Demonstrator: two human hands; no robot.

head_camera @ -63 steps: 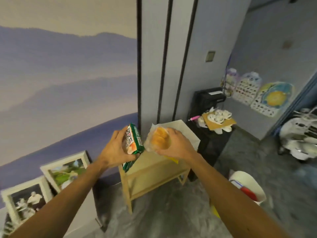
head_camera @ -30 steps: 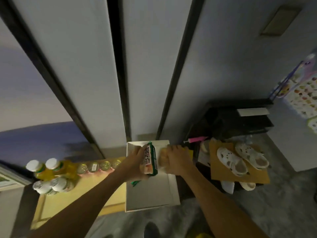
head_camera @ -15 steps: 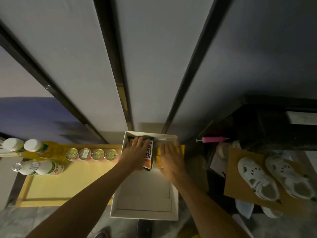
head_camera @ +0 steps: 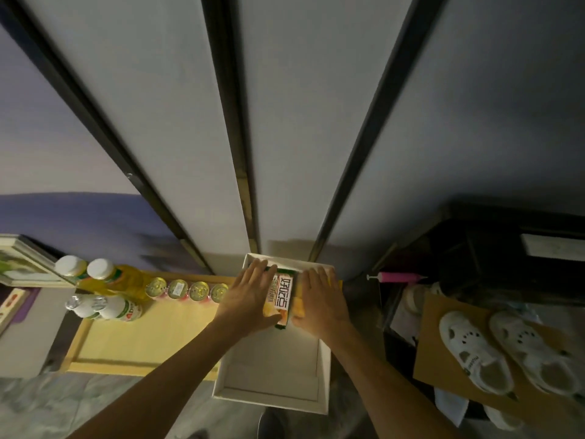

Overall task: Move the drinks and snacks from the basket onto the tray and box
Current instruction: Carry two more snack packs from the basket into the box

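The green snack packet (head_camera: 281, 297) is lying label-up at the far end of the white box (head_camera: 323, 369), close against the wall, and beside it on the right a yellow-orange wrapped snack (head_camera: 298, 307) is showing only as a narrow strip. The left hand (head_camera: 250, 299) is lying flat over the packet's left side with fingers extended and uncurled, pressing rather than gripping; the right hand (head_camera: 321, 302) is resting the same way, palm down, over the yellow-orange snack. Both items are apparently being seated side by side at the back so that the near part of the box is remaining free for more. Whether the fingertips are hooking any wrapper edge cannot be told, since the palms are covering them. To the left, the wooden tray (head_camera: 133, 340) is carrying the drinks in a row along its far edge: four cans (head_camera: 187, 289), two yellow bottles (head_camera: 107, 277) and two white bottles (head_camera: 104, 307). The basket is lying outside the picture. The room is dim, and the yellow-orange snack's shape is hard to make out.
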